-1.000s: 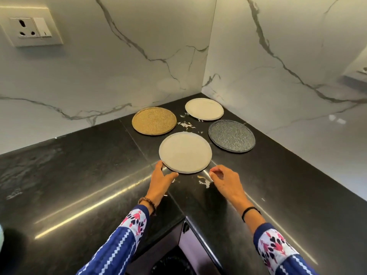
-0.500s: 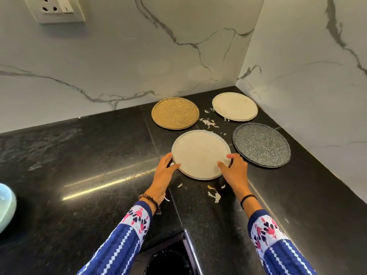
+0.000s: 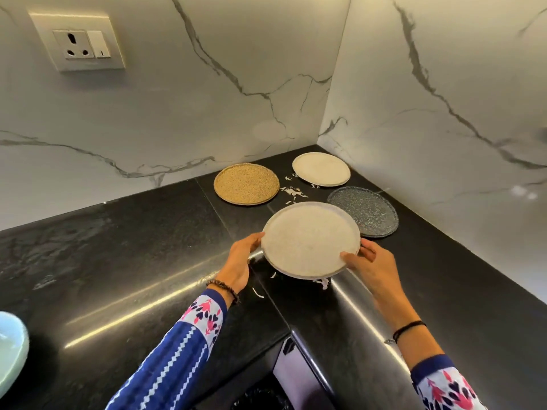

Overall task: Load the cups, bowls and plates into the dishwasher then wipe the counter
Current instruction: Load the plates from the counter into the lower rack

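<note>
A round off-white plate (image 3: 310, 239) is lifted a little off the black counter (image 3: 133, 261), tilted up toward me. My left hand (image 3: 239, 261) grips its left rim and my right hand (image 3: 367, 267) grips its right rim, thumb on top. Three more plates lie flat in the corner: a golden speckled plate (image 3: 246, 184), a second off-white plate (image 3: 321, 168) and a dark grey speckled plate (image 3: 365, 211).
White scraps (image 3: 293, 192) lie scattered between the plates, and more (image 3: 322, 283) under the lifted one. A pale blue dish (image 3: 10, 356) shows at the left edge. Marble walls close the corner, with a socket (image 3: 80, 44) upper left. A dark opening (image 3: 260, 395) sits below the counter edge.
Both hands closed on the near off-white plate's rim and raised it off the counter toward me. The other three plates stayed put.
</note>
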`<state>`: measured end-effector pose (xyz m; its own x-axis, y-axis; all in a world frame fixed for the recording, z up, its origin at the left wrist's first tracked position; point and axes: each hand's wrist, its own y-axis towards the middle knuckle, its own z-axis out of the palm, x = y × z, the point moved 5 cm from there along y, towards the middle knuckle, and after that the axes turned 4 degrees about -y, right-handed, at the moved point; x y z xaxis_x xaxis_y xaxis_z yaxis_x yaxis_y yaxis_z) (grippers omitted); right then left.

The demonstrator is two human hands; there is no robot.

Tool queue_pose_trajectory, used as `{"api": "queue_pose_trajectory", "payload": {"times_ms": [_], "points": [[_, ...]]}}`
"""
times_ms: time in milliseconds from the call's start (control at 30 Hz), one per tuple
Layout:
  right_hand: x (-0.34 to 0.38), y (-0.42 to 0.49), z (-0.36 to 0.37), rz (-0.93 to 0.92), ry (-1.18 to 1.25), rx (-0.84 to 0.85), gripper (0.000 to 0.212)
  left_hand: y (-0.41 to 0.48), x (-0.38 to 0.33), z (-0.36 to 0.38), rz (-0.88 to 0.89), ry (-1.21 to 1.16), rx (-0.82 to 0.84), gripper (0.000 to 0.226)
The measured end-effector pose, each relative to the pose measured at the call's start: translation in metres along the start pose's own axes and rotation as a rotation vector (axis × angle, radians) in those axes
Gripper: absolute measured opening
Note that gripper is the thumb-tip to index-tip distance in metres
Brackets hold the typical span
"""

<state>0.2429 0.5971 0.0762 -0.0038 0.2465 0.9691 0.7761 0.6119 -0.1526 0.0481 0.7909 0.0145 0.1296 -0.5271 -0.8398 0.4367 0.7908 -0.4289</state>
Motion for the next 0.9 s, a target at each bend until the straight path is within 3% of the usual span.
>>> {"api": "queue_pose_trajectory", "payload": {"times_ms": [133,367,533,667,900], "points": [[-0.006,-0.064,-0.014,0.032,0.114,-0.111,0.049,-0.038,-0.012,0.003,-0.004,0.106,0.066,0.023],[-0.048,-0.193,-0.048,0.046,0.115,-0.424,0.04,-0.139,0.025,0.022,-0.168,0.129,0.43,0.044],[-0.082,-0.297,-0.079,0.094,0.182,-0.638,0.035,-0.21,0.051,0.041,-0.355,0.228,0.613,0.038],[-0.111,-0.378,-0.094,0.184,0.422,-0.805,0.015,-0.255,0.09,0.056,-0.464,0.351,0.692,0.034],[-0.168,-0.504,-0.115,0.299,0.747,-1.171,0.045,-0.347,0.173,0.085,-0.582,0.471,0.841,0.039]]}}
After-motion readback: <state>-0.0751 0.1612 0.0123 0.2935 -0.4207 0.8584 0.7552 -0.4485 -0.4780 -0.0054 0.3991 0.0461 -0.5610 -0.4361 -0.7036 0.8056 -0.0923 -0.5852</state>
